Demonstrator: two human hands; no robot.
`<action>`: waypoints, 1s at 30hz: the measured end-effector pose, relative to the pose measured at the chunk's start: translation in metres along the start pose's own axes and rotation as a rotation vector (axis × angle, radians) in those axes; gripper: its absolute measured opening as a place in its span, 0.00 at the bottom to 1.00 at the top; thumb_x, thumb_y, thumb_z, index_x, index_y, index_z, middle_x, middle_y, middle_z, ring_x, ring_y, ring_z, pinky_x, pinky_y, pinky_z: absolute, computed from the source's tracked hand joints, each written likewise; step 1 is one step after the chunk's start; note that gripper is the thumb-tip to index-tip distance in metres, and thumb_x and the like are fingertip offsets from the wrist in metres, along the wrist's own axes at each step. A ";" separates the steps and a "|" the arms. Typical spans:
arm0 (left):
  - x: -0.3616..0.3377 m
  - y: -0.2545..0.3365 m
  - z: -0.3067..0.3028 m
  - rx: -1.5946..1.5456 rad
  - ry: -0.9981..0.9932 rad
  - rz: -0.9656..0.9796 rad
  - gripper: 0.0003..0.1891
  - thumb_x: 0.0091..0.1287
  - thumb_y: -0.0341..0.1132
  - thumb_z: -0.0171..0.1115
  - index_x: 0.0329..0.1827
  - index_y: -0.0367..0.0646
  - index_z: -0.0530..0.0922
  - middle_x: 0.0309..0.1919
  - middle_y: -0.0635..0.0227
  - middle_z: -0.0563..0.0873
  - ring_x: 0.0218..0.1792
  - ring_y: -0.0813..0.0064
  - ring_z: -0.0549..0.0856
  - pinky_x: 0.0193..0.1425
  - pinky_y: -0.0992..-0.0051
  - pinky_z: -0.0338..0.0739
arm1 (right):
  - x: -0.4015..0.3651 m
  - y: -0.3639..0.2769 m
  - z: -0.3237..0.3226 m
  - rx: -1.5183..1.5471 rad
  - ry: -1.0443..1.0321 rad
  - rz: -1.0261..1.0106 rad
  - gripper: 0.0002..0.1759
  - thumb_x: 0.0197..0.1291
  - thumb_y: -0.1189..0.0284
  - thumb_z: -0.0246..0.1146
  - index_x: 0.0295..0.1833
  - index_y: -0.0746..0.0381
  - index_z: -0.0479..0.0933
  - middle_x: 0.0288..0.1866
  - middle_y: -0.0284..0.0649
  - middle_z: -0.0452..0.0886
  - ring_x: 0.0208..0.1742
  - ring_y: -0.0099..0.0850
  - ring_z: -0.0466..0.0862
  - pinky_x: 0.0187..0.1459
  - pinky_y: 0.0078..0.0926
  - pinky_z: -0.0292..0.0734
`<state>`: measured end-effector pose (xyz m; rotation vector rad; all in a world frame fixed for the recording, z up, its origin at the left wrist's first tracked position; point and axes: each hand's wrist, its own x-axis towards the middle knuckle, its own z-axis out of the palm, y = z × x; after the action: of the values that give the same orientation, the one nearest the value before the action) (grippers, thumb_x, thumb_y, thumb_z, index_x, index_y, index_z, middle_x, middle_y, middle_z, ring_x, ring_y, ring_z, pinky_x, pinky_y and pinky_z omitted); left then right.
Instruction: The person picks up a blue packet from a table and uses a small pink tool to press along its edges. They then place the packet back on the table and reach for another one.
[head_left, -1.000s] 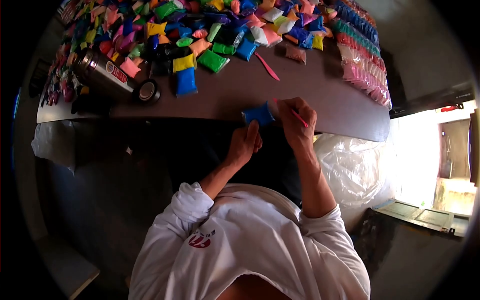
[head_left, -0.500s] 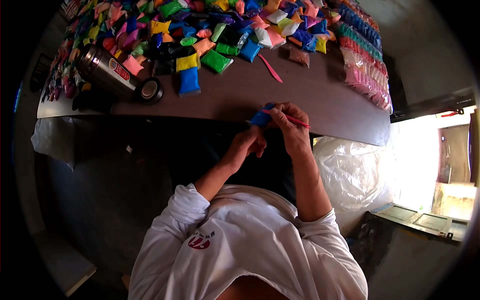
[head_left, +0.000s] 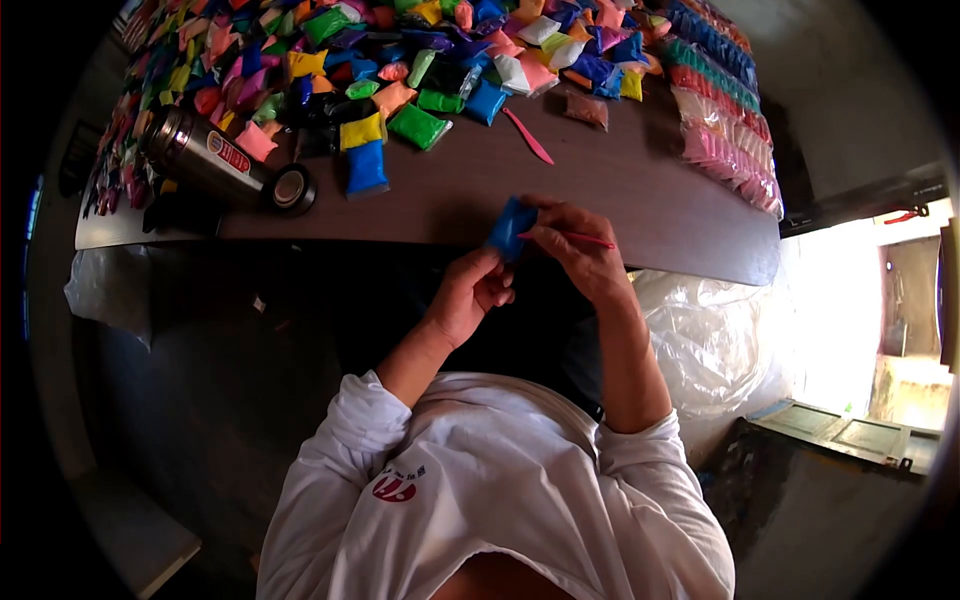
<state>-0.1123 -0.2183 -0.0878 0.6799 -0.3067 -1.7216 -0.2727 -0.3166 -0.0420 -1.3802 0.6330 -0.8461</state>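
The person's left hand (head_left: pixel 468 290) pinched the lower end of a small blue plastic packet (head_left: pixel 513 225), which was held up at the near edge of a dark brown surface (head_left: pixel 640 200). The right hand (head_left: pixel 575 245) gripped a slim pink plastic stick (head_left: pixel 585 240) and met the packet's right side with its fingers. No lettering could be made out on the packet. Beyond, a steel flask (head_left: pixel 190 150) bore a red label with white marks (head_left: pixel 228 152), too small to read. The white cotton shirt (head_left: pixel 480 450) carried a dark red emblem (head_left: pixel 394 490) beneath a row of tiny dark characters (head_left: pixel 405 472), likewise unreadable.
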 end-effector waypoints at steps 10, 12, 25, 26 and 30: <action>0.004 -0.004 0.008 0.267 0.124 0.068 0.17 0.68 0.48 0.57 0.29 0.43 0.75 0.27 0.66 0.80 0.27 0.75 0.78 0.34 0.77 0.73 | -0.010 -0.001 0.005 -0.415 0.153 -0.088 0.05 0.56 0.80 0.62 0.38 0.69 0.78 0.42 0.43 0.82 0.37 0.28 0.82 0.41 0.23 0.76; 0.004 -0.005 0.005 0.320 0.129 0.059 0.19 0.68 0.50 0.56 0.28 0.43 0.76 0.27 0.66 0.81 0.27 0.76 0.79 0.34 0.77 0.73 | -0.009 -0.002 0.007 -0.435 0.139 -0.093 0.05 0.56 0.80 0.63 0.38 0.69 0.78 0.41 0.42 0.82 0.37 0.28 0.82 0.40 0.23 0.76; 0.011 -0.010 0.013 0.675 0.169 0.225 0.28 0.69 0.59 0.52 0.24 0.41 0.74 0.20 0.67 0.79 0.22 0.79 0.77 0.30 0.79 0.70 | -0.011 -0.002 0.010 -0.629 0.507 -0.255 0.04 0.55 0.79 0.65 0.37 0.66 0.79 0.32 0.41 0.80 0.32 0.29 0.80 0.35 0.23 0.75; 0.010 -0.010 0.013 0.720 0.164 0.251 0.29 0.68 0.60 0.51 0.24 0.41 0.74 0.19 0.68 0.79 0.21 0.79 0.77 0.28 0.79 0.69 | -0.014 -0.003 0.011 -0.629 0.506 -0.253 0.04 0.55 0.79 0.65 0.37 0.66 0.79 0.32 0.41 0.80 0.32 0.29 0.80 0.35 0.23 0.75; 0.014 -0.016 0.009 0.729 0.166 0.284 0.30 0.70 0.58 0.49 0.21 0.39 0.77 0.16 0.70 0.78 0.19 0.82 0.75 0.25 0.80 0.68 | -0.023 0.006 0.021 -0.455 0.573 -0.076 0.04 0.54 0.80 0.66 0.36 0.66 0.80 0.30 0.40 0.79 0.32 0.27 0.80 0.35 0.23 0.74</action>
<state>-0.1322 -0.2293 -0.0926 1.2305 -0.8904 -1.2506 -0.2680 -0.2863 -0.0473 -1.5752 1.2804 -1.2252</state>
